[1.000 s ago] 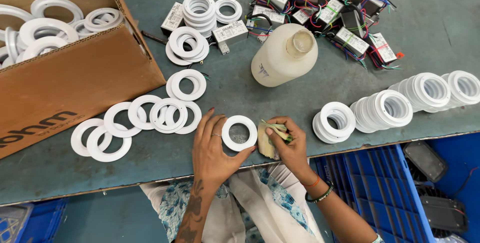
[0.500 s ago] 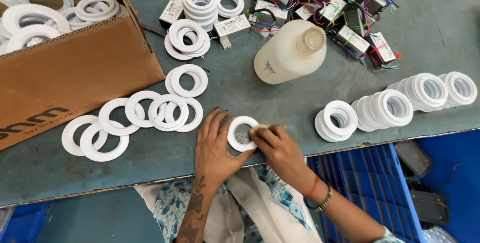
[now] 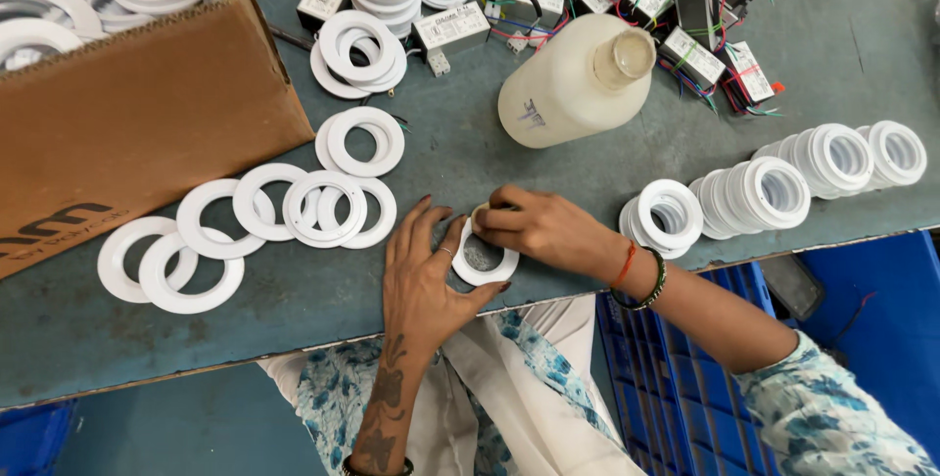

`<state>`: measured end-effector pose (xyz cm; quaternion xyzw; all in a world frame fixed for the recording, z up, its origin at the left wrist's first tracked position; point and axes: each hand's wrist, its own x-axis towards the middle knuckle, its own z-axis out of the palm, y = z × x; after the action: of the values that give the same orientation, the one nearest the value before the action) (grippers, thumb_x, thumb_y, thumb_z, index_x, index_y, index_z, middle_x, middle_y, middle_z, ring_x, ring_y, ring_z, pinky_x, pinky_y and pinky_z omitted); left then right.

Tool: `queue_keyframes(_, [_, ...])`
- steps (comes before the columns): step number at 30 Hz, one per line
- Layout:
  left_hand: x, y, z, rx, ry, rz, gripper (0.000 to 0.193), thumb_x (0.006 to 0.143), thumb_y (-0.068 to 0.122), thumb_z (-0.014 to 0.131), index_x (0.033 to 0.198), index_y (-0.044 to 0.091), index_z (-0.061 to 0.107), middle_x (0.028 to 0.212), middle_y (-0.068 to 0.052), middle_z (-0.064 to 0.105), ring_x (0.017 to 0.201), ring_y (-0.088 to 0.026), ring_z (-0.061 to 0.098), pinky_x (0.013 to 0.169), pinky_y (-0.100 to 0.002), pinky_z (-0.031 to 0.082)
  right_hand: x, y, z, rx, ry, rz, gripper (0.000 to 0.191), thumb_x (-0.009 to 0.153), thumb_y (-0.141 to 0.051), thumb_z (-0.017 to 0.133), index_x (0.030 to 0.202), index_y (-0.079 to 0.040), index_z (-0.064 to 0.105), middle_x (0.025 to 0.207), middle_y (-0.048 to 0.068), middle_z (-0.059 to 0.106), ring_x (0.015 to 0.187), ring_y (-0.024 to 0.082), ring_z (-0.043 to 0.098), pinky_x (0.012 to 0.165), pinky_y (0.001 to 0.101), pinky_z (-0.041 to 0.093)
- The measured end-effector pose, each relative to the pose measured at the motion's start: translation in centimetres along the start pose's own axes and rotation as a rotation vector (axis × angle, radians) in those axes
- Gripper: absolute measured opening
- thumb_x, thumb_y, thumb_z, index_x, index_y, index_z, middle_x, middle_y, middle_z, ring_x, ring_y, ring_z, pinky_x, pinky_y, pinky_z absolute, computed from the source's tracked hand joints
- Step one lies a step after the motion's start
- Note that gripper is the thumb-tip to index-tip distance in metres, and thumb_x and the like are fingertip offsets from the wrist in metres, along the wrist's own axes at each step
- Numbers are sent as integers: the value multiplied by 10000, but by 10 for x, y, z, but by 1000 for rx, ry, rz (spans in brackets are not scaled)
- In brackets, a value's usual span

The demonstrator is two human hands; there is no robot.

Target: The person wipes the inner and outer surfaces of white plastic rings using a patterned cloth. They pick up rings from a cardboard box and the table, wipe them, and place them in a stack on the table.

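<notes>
Both hands have closed in on the white ring (image 3: 484, 259) since a second ago: back then my right hand (image 3: 543, 229) held a small tan pad off to the side of it, and now that hand sits right over the ring's upper edge, fingers curled and pressed together around something I can only partly see, probably that same pad. My left hand (image 3: 423, 275) has shifted too, from lying flat beside the ring to cupping its left side, fingers spread on the table (image 3: 470, 158) and thumb touching the rim. I read that as the ring being steadied while the right hand rubs or wipes it, so the work on this piece looks under way, not finished.

That ring lies flat at the near edge of the table, between the two hands, with its open centre showing the table surface.

Just beyond my left hand, a loose row of flat white rings (image 3: 264, 216) overlaps one another, running toward the cardboard box (image 3: 147, 123), which holds more of them. To the right, stacked ring housings (image 3: 774, 187) lie on their sides in a line. Further out stands a cloudy plastic bottle (image 3: 573, 79), uncapped, and behind it a heap of small driver units with coloured wires (image 3: 685, 6).
</notes>
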<state>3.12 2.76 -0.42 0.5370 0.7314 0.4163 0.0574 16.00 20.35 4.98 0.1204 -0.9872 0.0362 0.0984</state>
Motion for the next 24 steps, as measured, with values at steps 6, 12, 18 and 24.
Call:
queue_keyframes(6, [-8,-2,5,21,24,-16,752,618,454,909,1210,46,685,1303,-129,568,1391,-384,429,1103,-548,370,-23,-51,13,-31,129,311,405,744,-17,681,1145,13,729,1124,63,640,959,248,603,764,334,581])
queue_keyframes(12, [-9,-1,1,9,46,-2,743,605,416,918,1206,57,669,1328,-138,558,1402,-376,421,1122,-543,351,-24,-105,18,202,223,638,443,673,72,641,1093,-1,761,962,105,649,874,284,639,728,382,556])
queue_keyframes(18, [-7,5,-8,-54,23,-21,1044,506,428,963,1344,31,484,1439,-191,477,1402,-400,388,1145,-546,308,-41,-97,-15,457,319,738,417,742,123,620,1069,-77,785,953,95,705,782,251,690,669,336,548])
queue_keyframes(24, [-10,3,-14,-114,-91,105,1202,605,371,940,1553,33,283,1578,-189,414,1504,-371,332,1231,-531,225,-46,-94,-30,61,393,735,464,727,142,618,1119,-59,761,1016,95,699,852,278,635,730,374,526])
